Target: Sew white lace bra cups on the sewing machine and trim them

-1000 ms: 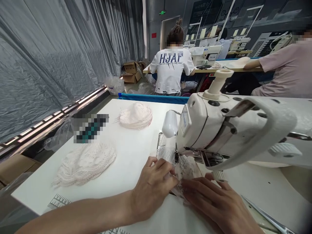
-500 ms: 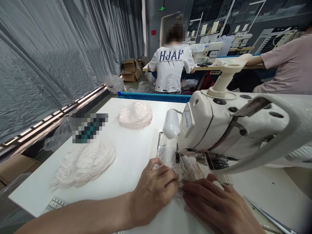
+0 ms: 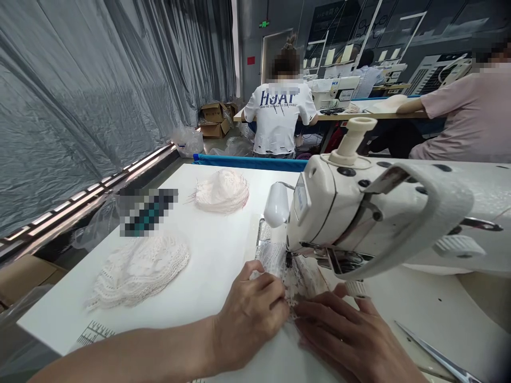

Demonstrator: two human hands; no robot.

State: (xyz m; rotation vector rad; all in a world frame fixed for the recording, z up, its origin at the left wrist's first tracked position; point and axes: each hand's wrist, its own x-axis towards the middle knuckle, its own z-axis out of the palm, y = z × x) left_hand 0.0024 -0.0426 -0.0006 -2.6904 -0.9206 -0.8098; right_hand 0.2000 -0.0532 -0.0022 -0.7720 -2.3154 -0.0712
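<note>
Pinning lace strip to the table at the sewing machine needle: left hand fingers bent, right hand spread flat, neither gripping. Open tabletop leftward to lace pile; scissors at right edge. Versus half a second earlier: hands unmoved.

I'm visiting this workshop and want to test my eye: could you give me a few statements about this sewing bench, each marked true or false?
1. The left hand and the right hand both rest on the lace strip in front of the needle. True.
2. The sewing machine is black. False: it is white.
3. Two piles of pale lace, a near heap and a far heap, lie on the table left of the machine. True.
4. The right hand holds the scissors. False: they lie on the table, to that hand's right.
</note>
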